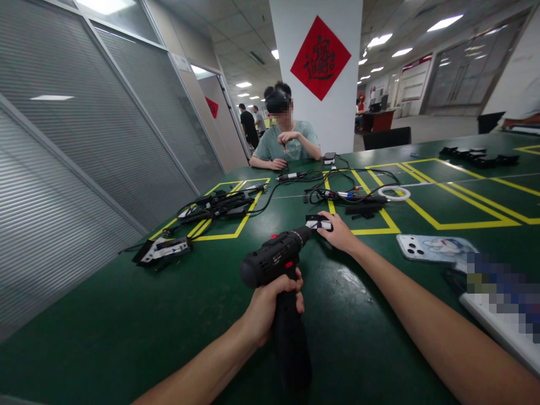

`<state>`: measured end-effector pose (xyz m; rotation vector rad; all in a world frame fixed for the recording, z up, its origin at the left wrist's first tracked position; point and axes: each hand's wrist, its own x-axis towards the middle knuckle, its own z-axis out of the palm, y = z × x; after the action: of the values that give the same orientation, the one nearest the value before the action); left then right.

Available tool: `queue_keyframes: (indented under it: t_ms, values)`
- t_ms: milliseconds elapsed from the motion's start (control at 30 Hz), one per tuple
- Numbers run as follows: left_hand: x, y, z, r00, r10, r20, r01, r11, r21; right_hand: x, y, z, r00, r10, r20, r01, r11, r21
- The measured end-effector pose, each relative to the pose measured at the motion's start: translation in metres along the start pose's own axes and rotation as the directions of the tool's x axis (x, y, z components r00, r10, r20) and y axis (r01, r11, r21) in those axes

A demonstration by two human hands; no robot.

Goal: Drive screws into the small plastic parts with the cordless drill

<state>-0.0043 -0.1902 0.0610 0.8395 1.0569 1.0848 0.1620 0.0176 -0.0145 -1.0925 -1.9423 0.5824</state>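
Note:
My left hand (270, 304) is wrapped round the grip of a black cordless drill (274, 256) with small red buttons. The drill points forward, its chuck up against a small black and white block-like part (319, 224) on the table. My right hand (335, 232) holds that part from its right side, fingers closed over its edge. Where exactly the bit meets the part is too small to make out. The drill's lower end hangs close to me, over the table's near side.
A tangle of black cables and parts (219, 205) lies left, a second cable cluster (341, 195) beyond my right hand. A phone (434, 247) rests at right. Black brackets (476, 154) sit far right. Across the green table (202, 304) a person (287, 132) is seated.

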Motion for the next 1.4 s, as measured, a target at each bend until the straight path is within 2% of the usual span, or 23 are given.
queue_keyframes:
  t_ms: [1400]
  values:
    - [-0.0002, 0.0021, 0.0020, 1.000, 0.000, -0.013, 0.000, 1.000, 0.002, 0.0005, 0.0003, 0.0006, 1.000, -0.005, -0.009, 0.005, 1.000, 0.001]
